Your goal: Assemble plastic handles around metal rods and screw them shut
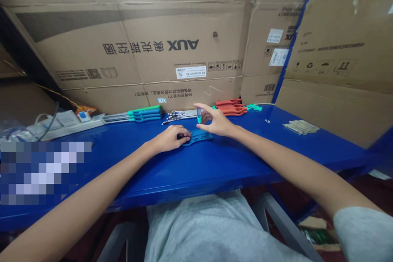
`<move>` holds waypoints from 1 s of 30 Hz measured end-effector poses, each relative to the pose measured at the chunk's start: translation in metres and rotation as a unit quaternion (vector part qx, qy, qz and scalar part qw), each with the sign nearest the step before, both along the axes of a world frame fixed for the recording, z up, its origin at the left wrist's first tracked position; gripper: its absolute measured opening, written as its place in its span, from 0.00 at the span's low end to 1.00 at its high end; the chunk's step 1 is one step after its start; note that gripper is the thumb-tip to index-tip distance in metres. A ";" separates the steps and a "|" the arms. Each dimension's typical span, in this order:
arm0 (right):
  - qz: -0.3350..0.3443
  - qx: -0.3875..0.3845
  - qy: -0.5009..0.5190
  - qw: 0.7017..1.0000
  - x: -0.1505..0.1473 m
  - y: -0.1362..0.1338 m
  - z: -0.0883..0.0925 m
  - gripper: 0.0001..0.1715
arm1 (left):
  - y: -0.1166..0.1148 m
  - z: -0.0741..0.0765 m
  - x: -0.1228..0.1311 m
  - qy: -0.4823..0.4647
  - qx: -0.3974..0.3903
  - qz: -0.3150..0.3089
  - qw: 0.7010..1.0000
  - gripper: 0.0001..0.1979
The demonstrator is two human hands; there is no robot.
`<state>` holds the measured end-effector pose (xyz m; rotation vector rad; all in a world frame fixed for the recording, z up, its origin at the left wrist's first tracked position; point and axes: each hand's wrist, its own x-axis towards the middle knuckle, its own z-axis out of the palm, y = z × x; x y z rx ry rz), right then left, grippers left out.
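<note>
My left hand (169, 138) rests on a flat teal plastic frame (199, 136) lying on the blue table (215, 168), with fingers curled over its left end. My right hand (216, 120) is raised just above that frame. Its thumb and fingertips pinch a small teal-and-clear plastic piece (199, 115) standing upright. A few thin wires with dark tips (181, 115) lie just behind the hands. What the left fingers cover on the frame is hidden.
Teal-handled metal strips (145, 113) and stacked orange-red plastic parts (231, 107) lie along the table's back edge. A white power strip (61, 126) sits at the left, beige pieces (301, 127) at the right, and cardboard cartons (172, 37) stand behind.
</note>
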<state>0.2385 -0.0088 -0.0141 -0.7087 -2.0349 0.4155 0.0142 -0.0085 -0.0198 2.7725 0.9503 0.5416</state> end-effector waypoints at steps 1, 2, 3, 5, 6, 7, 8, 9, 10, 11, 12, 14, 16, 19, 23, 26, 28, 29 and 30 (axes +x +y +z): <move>-0.001 0.004 0.000 1.000 0.000 0.000 0.000 0.37 | 0.000 0.000 0.000 0.000 -0.001 0.000 1.000 0.13; -0.004 0.008 0.001 1.000 0.000 0.000 0.000 0.36 | 0.000 0.000 0.000 -0.001 -0.001 0.000 1.000 0.12; -0.007 0.011 0.002 1.000 0.000 0.000 0.000 0.35 | 0.000 0.000 0.000 -0.001 -0.001 0.000 1.000 0.12; -0.012 0.014 0.002 1.000 0.001 0.000 0.000 0.34 | -0.001 0.001 0.000 -0.002 0.000 0.001 1.000 0.12; -0.014 0.017 0.002 1.000 0.001 0.000 0.000 0.34 | -0.001 0.001 0.000 -0.002 0.000 0.002 1.000 0.12; -0.016 0.022 0.001 1.000 0.001 0.000 0.000 0.34 | -0.002 0.001 0.001 -0.001 0.001 0.002 1.000 0.12; -0.017 0.027 0.000 1.000 0.002 0.000 0.000 0.34 | -0.002 0.001 0.001 -0.002 0.002 0.001 1.000 0.13; -0.017 0.032 -0.003 0.999 0.002 0.000 0.000 0.34 | -0.002 0.001 0.001 -0.002 0.002 0.000 1.000 0.13; -0.017 0.039 -0.005 0.999 0.002 0.000 0.000 0.34 | -0.002 0.001 0.000 -0.003 0.003 -0.001 1.000 0.13; -0.017 0.046 -0.008 0.999 0.002 0.000 0.000 0.34 | -0.001 0.001 0.000 -0.003 0.003 -0.002 1.000 0.13; -0.016 0.053 -0.009 0.998 0.002 0.000 0.000 0.34 | -0.001 0.001 0.000 -0.002 0.002 -0.003 1.000 0.13; -0.018 0.067 -0.010 0.998 0.002 0.000 0.001 0.34 | -0.001 0.001 0.000 -0.001 -0.001 -0.002 1.000 0.13; -0.022 0.078 -0.012 0.997 0.002 -0.001 0.002 0.33 | -0.002 0.001 0.001 -0.002 -0.005 -0.003 1.000 0.13; -0.027 0.085 -0.021 0.996 0.001 -0.002 0.003 0.33 | -0.002 0.001 0.001 -0.007 -0.004 -0.004 1.000 0.12; -0.018 0.081 -0.035 0.996 0.001 -0.001 0.001 0.34 | 0.000 0.000 0.000 -0.003 -0.003 -0.003 1.000 0.12; -0.006 0.066 -0.035 0.997 0.000 -0.001 0.001 0.37 | 0.001 -0.001 0.000 0.000 0.001 -0.004 1.000 0.13; -0.008 0.062 -0.034 0.997 0.000 -0.002 0.001 0.37 | 0.001 -0.001 0.000 0.002 0.002 -0.004 1.000 0.13; -0.011 0.063 -0.033 0.997 0.000 -0.002 0.002 0.35 | 0.001 -0.001 0.000 0.002 0.003 -0.004 1.000 0.13; -0.013 0.065 -0.033 0.997 -0.001 -0.003 0.002 0.33 | 0.001 0.000 0.000 0.002 0.003 -0.003 1.000 0.13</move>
